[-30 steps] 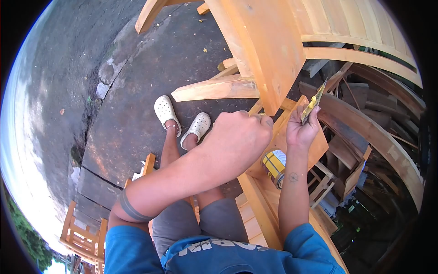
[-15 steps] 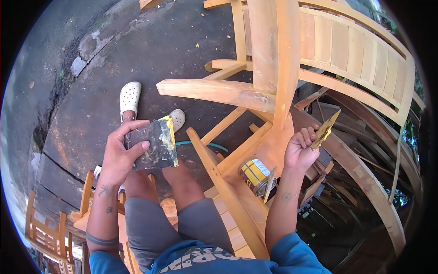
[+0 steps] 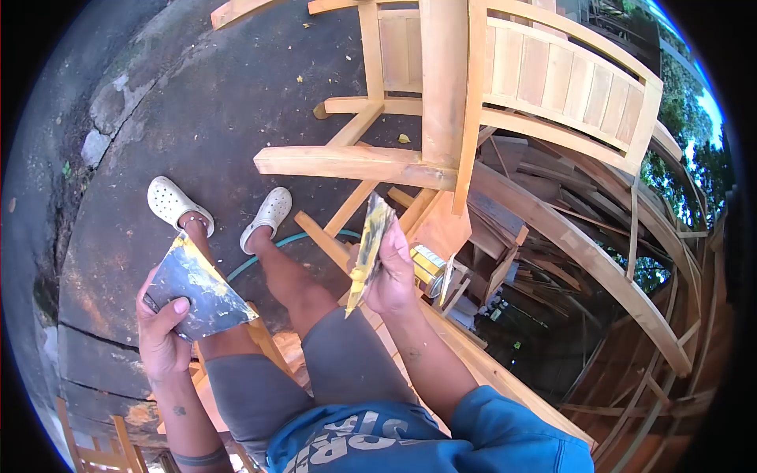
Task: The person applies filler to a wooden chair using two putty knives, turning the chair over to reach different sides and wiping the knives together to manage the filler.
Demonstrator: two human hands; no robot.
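My left hand (image 3: 164, 335) grips a dark, square flat plate (image 3: 203, 296) by its lower left corner, thumb on top. Yellow putty streaks the plate's upper edge. In my right hand (image 3: 394, 268) is a thin, flat putty spreader (image 3: 371, 256), held upright on its edge with yellow putty smeared over its face and lower tip. The two tools are apart. Behind my right hand, a yellow-labelled can (image 3: 428, 268) sits on the wooden furniture, partly hidden by that hand. A thin strip (image 3: 447, 277) sticks up beside the can.
An unpainted wooden furniture frame (image 3: 355, 163) stands ahead, with a slatted bench (image 3: 552, 75) behind it. Scrap boards (image 3: 544, 236) pile up at the right. A green hose (image 3: 296, 236) crosses the dark, cracked floor (image 3: 213, 102). Another slatted wooden piece (image 3: 102, 453) is at lower left.
My right hand has swung left and inward with the spreader, now in front of the can. My left hand has moved lower and left, tilting the plate. The view has shifted, and the feet are farther apart.
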